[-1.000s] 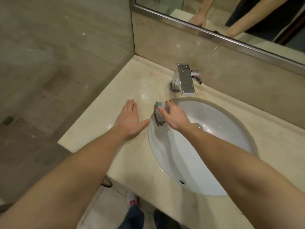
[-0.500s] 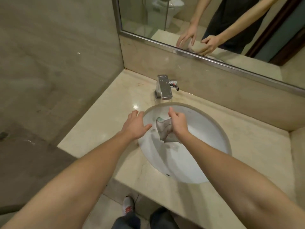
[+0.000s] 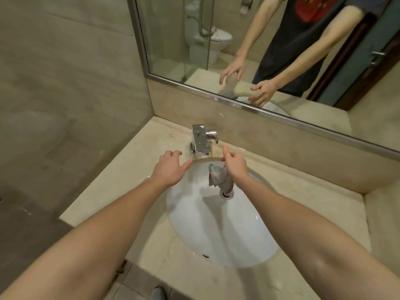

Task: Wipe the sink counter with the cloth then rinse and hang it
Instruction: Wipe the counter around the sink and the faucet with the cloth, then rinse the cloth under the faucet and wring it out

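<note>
Grey cloth [image 3: 218, 177] (teal edge at top) held bunched in right hand [image 3: 234, 164], fingers pinched on it, hanging over white sink basin [image 3: 201, 224] above drain [image 3: 226, 194]. Left hand [image 3: 171, 167] spread loose, nothing gripped, at basin rim near chrome faucet [image 3: 200, 141]. Beige counter [image 3: 121, 187] seen around basin.

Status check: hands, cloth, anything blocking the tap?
Right hand shut on cloth, dangling over the basin. Left hand open at the rim. Tap unobstructed, no water seen.
</note>
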